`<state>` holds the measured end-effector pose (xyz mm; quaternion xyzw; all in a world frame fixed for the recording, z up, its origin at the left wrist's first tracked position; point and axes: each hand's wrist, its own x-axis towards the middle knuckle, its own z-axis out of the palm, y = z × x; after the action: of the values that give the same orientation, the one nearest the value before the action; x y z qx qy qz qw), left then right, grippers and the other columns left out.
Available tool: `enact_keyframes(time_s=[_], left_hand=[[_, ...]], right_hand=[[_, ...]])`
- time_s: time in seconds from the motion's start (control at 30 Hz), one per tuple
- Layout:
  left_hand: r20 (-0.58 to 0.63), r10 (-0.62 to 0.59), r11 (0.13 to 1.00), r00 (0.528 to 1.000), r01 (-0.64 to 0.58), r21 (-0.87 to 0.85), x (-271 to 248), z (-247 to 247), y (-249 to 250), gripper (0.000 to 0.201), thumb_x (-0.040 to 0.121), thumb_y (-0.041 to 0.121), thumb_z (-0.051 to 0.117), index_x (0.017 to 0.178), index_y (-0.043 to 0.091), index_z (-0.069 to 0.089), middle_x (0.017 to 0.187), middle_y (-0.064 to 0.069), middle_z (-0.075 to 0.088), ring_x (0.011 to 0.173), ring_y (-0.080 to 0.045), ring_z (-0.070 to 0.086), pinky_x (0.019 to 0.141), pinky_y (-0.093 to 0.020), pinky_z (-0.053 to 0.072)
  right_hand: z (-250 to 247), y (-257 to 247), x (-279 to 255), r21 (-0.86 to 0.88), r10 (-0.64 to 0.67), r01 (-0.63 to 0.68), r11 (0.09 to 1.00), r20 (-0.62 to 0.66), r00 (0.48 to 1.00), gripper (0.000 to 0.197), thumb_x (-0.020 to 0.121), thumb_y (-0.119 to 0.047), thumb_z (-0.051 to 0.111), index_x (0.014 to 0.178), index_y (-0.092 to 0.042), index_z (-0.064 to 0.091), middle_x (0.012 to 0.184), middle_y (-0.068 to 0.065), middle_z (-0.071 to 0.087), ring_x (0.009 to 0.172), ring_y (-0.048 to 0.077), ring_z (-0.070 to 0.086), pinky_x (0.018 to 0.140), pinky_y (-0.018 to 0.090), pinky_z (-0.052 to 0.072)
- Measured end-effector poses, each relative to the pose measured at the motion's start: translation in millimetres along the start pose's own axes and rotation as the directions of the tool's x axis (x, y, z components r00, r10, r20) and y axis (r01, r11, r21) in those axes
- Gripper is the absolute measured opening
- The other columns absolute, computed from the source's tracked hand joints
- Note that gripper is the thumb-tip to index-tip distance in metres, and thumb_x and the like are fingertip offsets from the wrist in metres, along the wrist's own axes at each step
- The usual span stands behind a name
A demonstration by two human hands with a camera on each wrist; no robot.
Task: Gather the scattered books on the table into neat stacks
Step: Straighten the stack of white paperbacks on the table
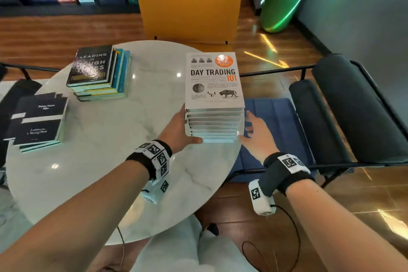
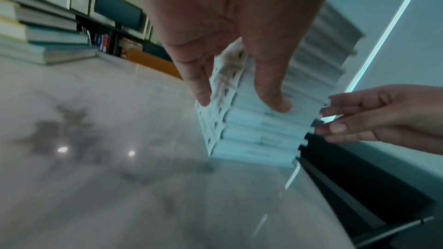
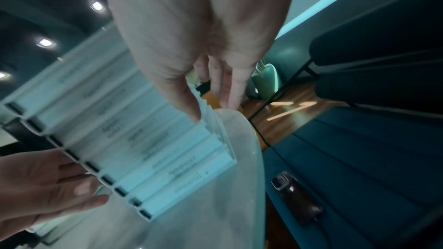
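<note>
Tall stack of white books stands right of centre in the head view, at the right edge of the round marble table; top cover reads "DAY TRADING 101"; spines face the viewer, edges slightly stepped.

Left hand flat against the stack's left side, fingers straight, thumb laid along the lowest spines; left wrist view shows thumb and one finger pressing two sides of a corner; holding nothing.

Right hand at the stack's right side, fingers spread and lightly bent; right wrist view shows the thumb tip at the corner of the stack, other fingers clear of it; actual contact hard to judge, blur in both wrist views.

Second stack, dark cover on top, upper left on the table; third stack, dark covers, loosely aligned, far left; its left side cut off by a dark shape.

Beyond: yellow chair top centre; green planter upper right; dark chair with blue seat at right.
</note>
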<state>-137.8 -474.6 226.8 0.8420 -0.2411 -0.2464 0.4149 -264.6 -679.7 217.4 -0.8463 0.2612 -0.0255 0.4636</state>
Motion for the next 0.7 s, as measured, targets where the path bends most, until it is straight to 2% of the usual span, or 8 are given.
enact_keyframes(time_s=[0.07, 0.13, 0.2, 0.23, 0.33, 0.4, 0.53, 0.7], left_hand=[[0.040, -0.047, 0.999, 0.998, 0.047, 0.004, 2, 13, -8, 0.076, 0.070, 0.008, 0.083, 0.134, 0.021, 0.044, 0.120, 0.012, 0.057, 0.111, -0.009, 0.054, 0.104, -0.041, 0.045], [0.029, -0.089, 0.996, 0.996, 0.088, 0.012, 7, 22, -15, 0.066, 0.074, 0.006, 0.080, 0.131, 0.019, 0.049, 0.118, 0.008, 0.061, 0.109, -0.012, 0.057, 0.101, -0.033, 0.045], [0.004, -0.124, 0.988, 0.992, 0.123, 0.091, 14, 26, -19, 0.059, 0.077, 0.009, 0.078, 0.130, 0.017, 0.052, 0.122, 0.002, 0.063, 0.110, -0.014, 0.057, 0.092, -0.023, 0.040], [-0.008, -0.146, 0.981, 0.989, 0.146, 0.127, 18, 27, -22, 0.056, 0.078, 0.011, 0.077, 0.129, 0.016, 0.054, 0.123, 0.000, 0.064, 0.112, -0.017, 0.058, 0.089, -0.021, 0.037], [-0.038, -0.203, 0.962, 0.978, 0.206, 0.179, 25, 28, -28, 0.052, 0.079, 0.014, 0.076, 0.127, 0.015, 0.056, 0.124, -0.004, 0.065, 0.115, -0.024, 0.058, 0.087, -0.022, 0.037], [-0.062, -0.223, 0.954, 0.973, 0.231, 0.193, 27, 30, -31, 0.050, 0.079, 0.015, 0.076, 0.125, 0.015, 0.057, 0.122, -0.006, 0.065, 0.114, -0.026, 0.059, 0.087, -0.024, 0.039], [-0.100, -0.241, 0.955, 0.965, 0.254, 0.154, 26, 33, -33, 0.047, 0.079, 0.012, 0.075, 0.122, 0.015, 0.058, 0.119, -0.005, 0.067, 0.111, -0.026, 0.060, 0.086, -0.025, 0.041], [-0.115, -0.247, 0.960, 0.962, 0.260, 0.109, 27, 28, -36, 0.045, 0.080, 0.011, 0.074, 0.121, 0.016, 0.058, 0.118, -0.004, 0.067, 0.110, -0.025, 0.060, 0.086, -0.024, 0.041]], right_hand=[[8, 8, 5, -0.105, 0.023, -0.014, 0.994, 0.082, 0.996, 0.046, 0.082, -0.019, 0.063, 0.126, -0.028, 0.053, 0.117, 0.001, 0.061, 0.093, 0.015, 0.061, 0.082, 0.033, 0.054], [15, 14, 11, -0.202, 0.068, -0.039, 0.979, 0.141, 0.988, 0.038, 0.083, -0.015, 0.058, 0.120, -0.020, 0.057, 0.113, 0.008, 0.063, 0.094, 0.026, 0.062, 0.083, 0.038, 0.053], [22, 17, 17, -0.287, 0.113, -0.063, 0.956, 0.159, 0.981, 0.034, 0.084, -0.012, 0.057, 0.118, -0.015, 0.060, 0.111, 0.011, 0.064, 0.098, 0.030, 0.060, 0.084, 0.034, 0.050], [25, 19, 20, -0.298, 0.123, -0.075, 0.952, 0.146, 0.982, 0.030, 0.084, -0.011, 0.058, 0.114, -0.013, 0.063, 0.108, 0.011, 0.065, 0.098, 0.030, 0.060, 0.081, 0.030, 0.048], [31, 23, 27, -0.258, 0.127, -0.104, 0.960, 0.070, 0.989, 0.023, 0.086, -0.015, 0.062, 0.108, -0.013, 0.069, 0.103, 0.009, 0.068, 0.098, 0.026, 0.062, 0.074, 0.019, 0.039], [35, 26, 30, -0.251, 0.113, -0.097, 0.963, 0.048, 0.992, 0.024, 0.086, -0.017, 0.063, 0.109, -0.014, 0.070, 0.103, 0.007, 0.070, 0.098, 0.023, 0.063, 0.074, 0.017, 0.038], [38, 26, 28, -0.199, 0.117, -0.110, 0.974, 0.021, 0.993, 0.020, 0.084, -0.012, 0.064, 0.103, -0.010, 0.070, 0.099, 0.012, 0.067, 0.094, 0.026, 0.063, 0.076, 0.022, 0.043], [45, 25, 32, -0.207, 0.098, -0.092, 0.974, 0.018, 0.995, 0.018, 0.083, -0.011, 0.062, 0.100, -0.012, 0.069, 0.098, 0.014, 0.065, 0.092, 0.028, 0.063, 0.079, 0.027, 0.049]])
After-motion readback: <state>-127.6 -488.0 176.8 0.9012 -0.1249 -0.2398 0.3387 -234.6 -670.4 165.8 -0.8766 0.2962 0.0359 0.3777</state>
